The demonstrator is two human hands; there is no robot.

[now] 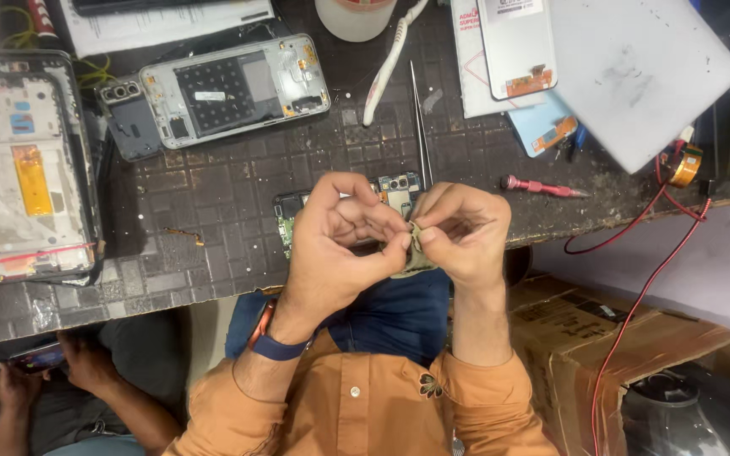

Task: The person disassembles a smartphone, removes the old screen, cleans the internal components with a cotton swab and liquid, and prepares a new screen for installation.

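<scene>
My left hand (340, 245) and my right hand (462, 232) meet over the table's near edge, both pinching a small greenish piece (416, 253) between fingertips. Just behind the hands lies a phone circuit board (394, 187) with camera modules, partly hidden by my fingers. A grey phone frame (234, 89) with its back removed lies further back on the dark work mat (213, 186). Metal tweezers (420, 127) lie upright between the frame and the screen parts.
Another open phone frame (27, 169) lies at the left. A red screwdriver (542, 187), a white toothbrush (386, 63), a display panel (517, 42) and a grey sheet (635, 67) lie at right. Red wires (652, 279) hang over a cardboard box (601, 338). Another person's hands (52, 363) hold a phone lower left.
</scene>
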